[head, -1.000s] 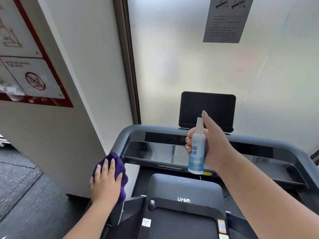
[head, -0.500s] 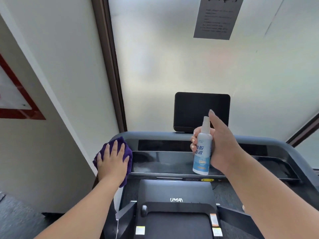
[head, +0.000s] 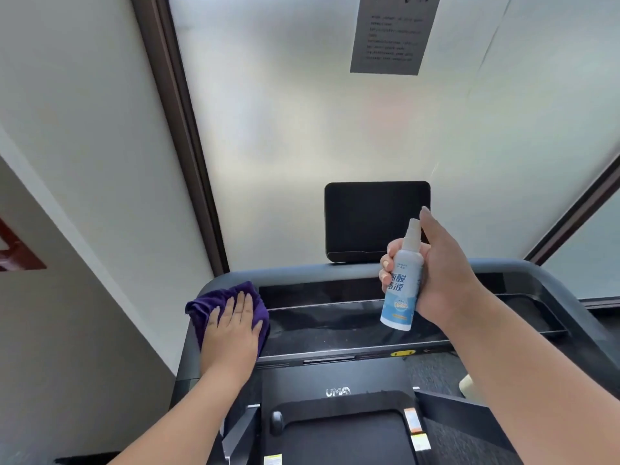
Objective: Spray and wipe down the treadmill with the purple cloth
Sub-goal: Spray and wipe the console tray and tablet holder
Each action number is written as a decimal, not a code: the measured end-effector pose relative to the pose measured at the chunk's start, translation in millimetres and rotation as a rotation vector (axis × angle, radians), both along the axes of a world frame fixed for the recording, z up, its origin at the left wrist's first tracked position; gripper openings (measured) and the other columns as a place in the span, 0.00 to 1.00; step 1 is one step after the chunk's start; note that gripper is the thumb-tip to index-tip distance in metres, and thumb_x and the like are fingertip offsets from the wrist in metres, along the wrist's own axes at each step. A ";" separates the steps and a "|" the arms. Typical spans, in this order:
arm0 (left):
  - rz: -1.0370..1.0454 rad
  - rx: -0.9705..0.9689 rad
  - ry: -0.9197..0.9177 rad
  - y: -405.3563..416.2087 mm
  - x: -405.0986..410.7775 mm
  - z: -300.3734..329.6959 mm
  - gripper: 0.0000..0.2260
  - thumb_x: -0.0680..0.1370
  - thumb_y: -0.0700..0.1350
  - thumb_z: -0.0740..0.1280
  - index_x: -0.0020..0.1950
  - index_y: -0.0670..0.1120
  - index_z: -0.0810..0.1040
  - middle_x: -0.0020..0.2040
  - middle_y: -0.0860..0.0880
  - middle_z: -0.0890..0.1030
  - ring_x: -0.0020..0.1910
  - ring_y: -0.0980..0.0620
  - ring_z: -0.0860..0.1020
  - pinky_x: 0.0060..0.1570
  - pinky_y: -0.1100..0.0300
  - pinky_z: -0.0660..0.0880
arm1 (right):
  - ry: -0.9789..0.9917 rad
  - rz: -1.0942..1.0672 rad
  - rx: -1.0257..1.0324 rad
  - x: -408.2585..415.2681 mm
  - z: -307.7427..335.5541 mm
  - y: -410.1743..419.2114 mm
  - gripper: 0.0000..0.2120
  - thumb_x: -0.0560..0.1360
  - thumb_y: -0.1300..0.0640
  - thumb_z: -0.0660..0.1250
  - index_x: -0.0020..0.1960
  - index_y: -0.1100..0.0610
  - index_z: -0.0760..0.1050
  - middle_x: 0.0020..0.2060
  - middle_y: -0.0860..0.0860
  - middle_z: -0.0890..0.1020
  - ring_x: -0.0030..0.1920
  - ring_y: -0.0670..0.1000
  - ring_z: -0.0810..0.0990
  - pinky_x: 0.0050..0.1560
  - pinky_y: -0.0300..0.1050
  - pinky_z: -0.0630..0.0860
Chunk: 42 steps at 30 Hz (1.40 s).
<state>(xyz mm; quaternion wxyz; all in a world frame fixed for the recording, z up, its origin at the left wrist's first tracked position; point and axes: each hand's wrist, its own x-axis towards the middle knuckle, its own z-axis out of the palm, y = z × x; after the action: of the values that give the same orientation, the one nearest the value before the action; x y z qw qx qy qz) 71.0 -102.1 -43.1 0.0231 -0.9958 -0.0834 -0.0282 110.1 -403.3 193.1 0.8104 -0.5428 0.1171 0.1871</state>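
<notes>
The cloth (head: 228, 302) at lower left looks soft and fuzzy, matt purple. The spray bottle (head: 401, 290), right of centre, is smooth, slightly glossy white plastic. The treadmill (head: 335, 327) console tray is glossy black, reflective; its rim is smooth matt grey. The screen (head: 369, 216) above is matt black.

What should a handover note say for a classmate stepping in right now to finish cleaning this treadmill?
Left hand: flat, pressing the purple cloth on the left end of the grey treadmill console.
Right hand: grips the white spray bottle with a blue label upright over the glossy black panel, forefinger raised above the nozzle.
Done: cannot tell from the picture.
Left: spray, then wipe rightwards.
</notes>
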 end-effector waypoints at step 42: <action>-0.680 -0.094 0.035 -230.3 130.1 -10.2 0.32 0.83 0.59 0.41 0.85 0.48 0.51 0.84 0.53 0.47 0.83 0.52 0.48 0.80 0.47 0.49 | 0.094 -0.642 0.163 -67.1 -44.5 -208.5 0.34 0.76 0.28 0.62 0.32 0.58 0.72 0.32 0.57 0.73 0.32 0.55 0.73 0.39 0.46 0.72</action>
<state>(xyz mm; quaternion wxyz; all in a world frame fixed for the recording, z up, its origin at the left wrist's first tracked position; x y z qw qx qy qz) 201.1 -332.4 -53.4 -0.0322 -0.9669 0.2527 -0.0132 43.0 -611.8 148.6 0.8624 -0.4023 0.3040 -0.0440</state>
